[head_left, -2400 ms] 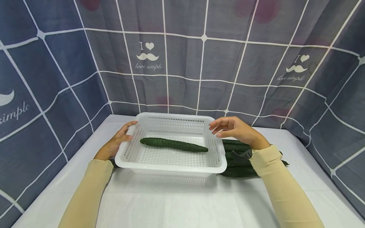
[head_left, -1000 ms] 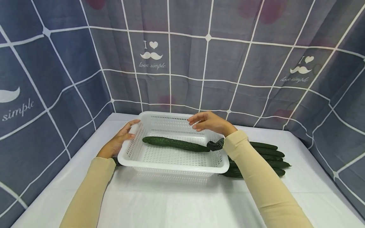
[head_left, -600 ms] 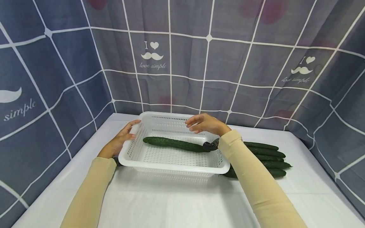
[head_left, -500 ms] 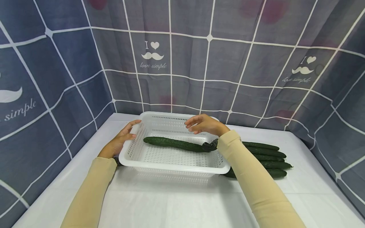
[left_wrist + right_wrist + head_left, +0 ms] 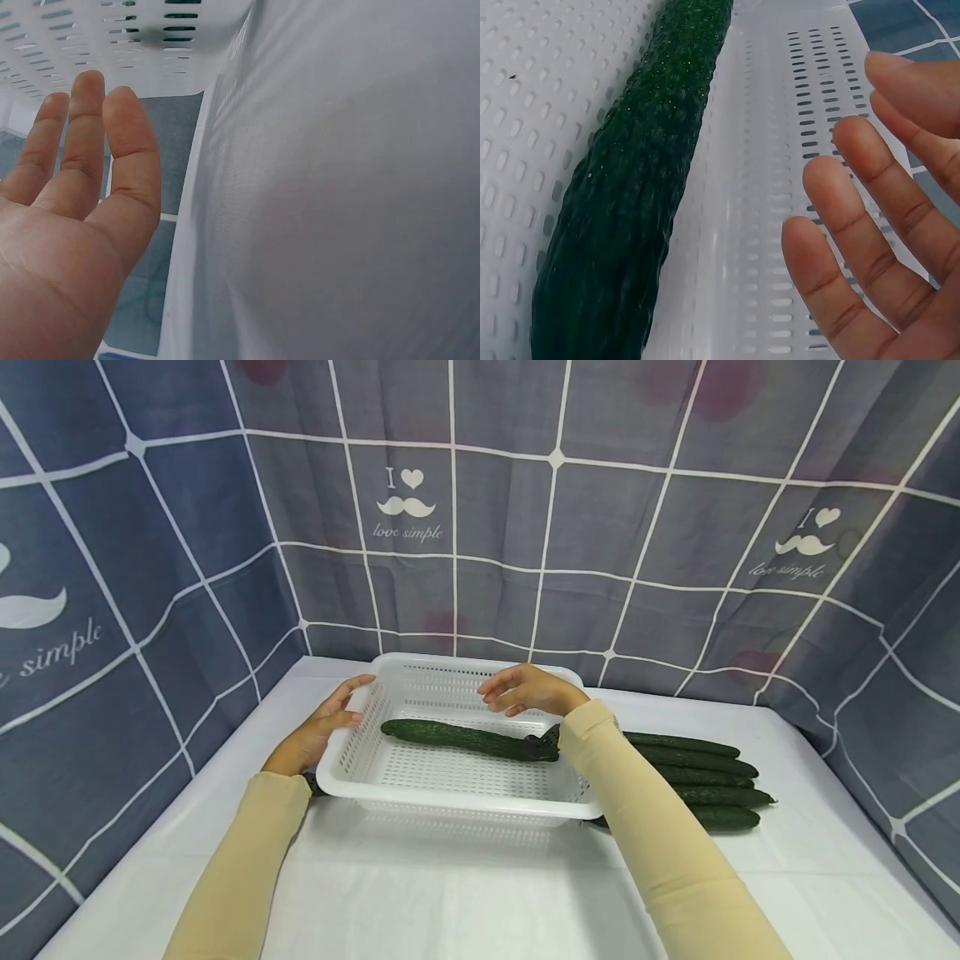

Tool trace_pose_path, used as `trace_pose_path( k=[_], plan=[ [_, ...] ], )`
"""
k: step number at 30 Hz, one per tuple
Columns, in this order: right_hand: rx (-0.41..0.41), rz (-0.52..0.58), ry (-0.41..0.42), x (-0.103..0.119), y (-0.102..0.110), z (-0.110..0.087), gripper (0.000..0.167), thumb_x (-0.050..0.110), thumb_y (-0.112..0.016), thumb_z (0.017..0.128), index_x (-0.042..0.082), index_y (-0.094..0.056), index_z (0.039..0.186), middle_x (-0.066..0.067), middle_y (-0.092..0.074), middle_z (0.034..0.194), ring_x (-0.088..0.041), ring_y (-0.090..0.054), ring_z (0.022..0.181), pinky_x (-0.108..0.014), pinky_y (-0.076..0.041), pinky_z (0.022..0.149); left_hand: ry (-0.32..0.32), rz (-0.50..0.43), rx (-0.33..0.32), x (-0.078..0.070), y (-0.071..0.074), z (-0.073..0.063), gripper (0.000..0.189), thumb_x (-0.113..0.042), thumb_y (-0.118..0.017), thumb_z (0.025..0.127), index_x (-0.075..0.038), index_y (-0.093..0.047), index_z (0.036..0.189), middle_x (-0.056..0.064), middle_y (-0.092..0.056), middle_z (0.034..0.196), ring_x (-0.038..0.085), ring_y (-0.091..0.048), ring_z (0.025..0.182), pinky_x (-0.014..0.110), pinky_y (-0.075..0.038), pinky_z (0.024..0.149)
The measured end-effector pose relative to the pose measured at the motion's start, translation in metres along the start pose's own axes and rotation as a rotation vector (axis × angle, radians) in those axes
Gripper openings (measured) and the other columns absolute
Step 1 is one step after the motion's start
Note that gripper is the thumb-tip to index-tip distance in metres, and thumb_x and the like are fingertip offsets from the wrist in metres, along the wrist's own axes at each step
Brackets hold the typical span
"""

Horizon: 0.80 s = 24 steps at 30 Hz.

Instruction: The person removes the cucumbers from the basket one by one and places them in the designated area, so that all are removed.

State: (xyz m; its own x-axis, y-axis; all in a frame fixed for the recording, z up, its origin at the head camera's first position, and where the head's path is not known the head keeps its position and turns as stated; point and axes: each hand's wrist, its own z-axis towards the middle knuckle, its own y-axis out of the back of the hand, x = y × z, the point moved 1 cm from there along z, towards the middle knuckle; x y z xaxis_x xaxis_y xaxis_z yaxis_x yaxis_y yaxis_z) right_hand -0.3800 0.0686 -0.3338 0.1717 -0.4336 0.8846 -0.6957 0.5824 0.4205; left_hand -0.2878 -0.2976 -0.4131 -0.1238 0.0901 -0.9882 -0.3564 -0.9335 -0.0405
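Note:
A white perforated plastic basket (image 5: 450,797) stands on the table with one long dark-green cucumber (image 5: 450,737) lying across its floor. My left hand (image 5: 311,735) rests against the basket's left rim, fingertips at the edge; in the left wrist view its fingers (image 5: 82,142) are fairly straight beside the perforated wall. Over the right half of the basket hovers my right hand (image 5: 534,691), above the cucumber and toward the back wall. Its fingers are relaxed and spread, holding nothing, as the right wrist view shows beside the cucumber. A dark wrist strap overlaps the cucumber's right end.
Several more cucumbers (image 5: 705,777) lie side by side on the table just right of the basket, partly hidden by my right sleeve (image 5: 660,835). A white cloth (image 5: 450,893) covers the table. Grey-blue checked curtains (image 5: 495,527) enclose the back and sides.
My right hand has moved left from the basket's right rim to above its inside, uncovering more of the cucumber pile. The left hand keeps its place at the rim, and the view has shifted slightly.

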Motion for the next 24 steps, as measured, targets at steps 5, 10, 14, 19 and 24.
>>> trace_pose_path(
  k=[5,10,14,19,24],
  plan=[
    [0.016,0.007,-0.004,0.0,-0.005,0.004,0.049,0.004,-0.07,0.099,-0.008,-0.059,0.146,-0.025,-0.064,0.139,-0.021,-0.066,0.117,-0.057,-0.048,0.112,-0.009,0.003,0.002,-0.002,-0.001,-0.001,0.061,-0.013,-0.055,0.096,-0.041,-0.048,0.15,0.006,-0.042,0.147,0.021,-0.059,0.119,0.042,-0.059,0.088],
    [0.023,0.01,0.006,0.0,-0.01,0.009,0.049,0.003,-0.069,0.099,-0.008,-0.059,0.146,-0.025,-0.065,0.138,-0.02,-0.066,0.115,-0.056,-0.048,0.111,-0.011,0.001,0.008,-0.001,0.0,0.0,0.061,-0.013,-0.055,0.095,-0.04,-0.046,0.15,0.006,-0.039,0.147,0.021,-0.058,0.119,0.042,-0.058,0.088],
    [0.027,0.02,0.004,0.0,-0.015,0.009,0.049,0.003,-0.069,0.099,-0.009,-0.059,0.145,-0.026,-0.065,0.137,-0.022,-0.066,0.117,-0.053,-0.05,0.11,-0.024,-0.014,0.02,0.0,0.0,0.001,0.061,-0.012,-0.055,0.096,-0.039,-0.047,0.15,0.006,-0.04,0.146,0.022,-0.058,0.119,0.042,-0.059,0.088],
    [0.048,0.015,-0.001,-0.005,-0.019,0.012,0.047,0.001,-0.07,0.099,-0.011,-0.059,0.144,-0.021,-0.068,0.126,-0.019,-0.066,0.113,-0.051,-0.052,0.108,-0.016,-0.033,0.026,0.001,0.0,0.002,0.06,-0.012,-0.056,0.097,-0.038,-0.046,0.15,0.005,-0.041,0.145,0.023,-0.059,0.119,0.042,-0.059,0.089],
    [0.043,-0.01,0.001,-0.009,-0.02,0.015,0.047,0.001,-0.07,0.099,-0.011,-0.06,0.144,-0.007,-0.071,0.113,-0.019,-0.066,0.112,-0.048,-0.053,0.105,-0.017,-0.022,0.013,0.0,0.001,0.0,0.06,-0.012,-0.055,0.096,-0.04,-0.047,0.149,0.005,-0.043,0.144,0.022,-0.06,0.118,0.042,-0.06,0.088]
  ],
)
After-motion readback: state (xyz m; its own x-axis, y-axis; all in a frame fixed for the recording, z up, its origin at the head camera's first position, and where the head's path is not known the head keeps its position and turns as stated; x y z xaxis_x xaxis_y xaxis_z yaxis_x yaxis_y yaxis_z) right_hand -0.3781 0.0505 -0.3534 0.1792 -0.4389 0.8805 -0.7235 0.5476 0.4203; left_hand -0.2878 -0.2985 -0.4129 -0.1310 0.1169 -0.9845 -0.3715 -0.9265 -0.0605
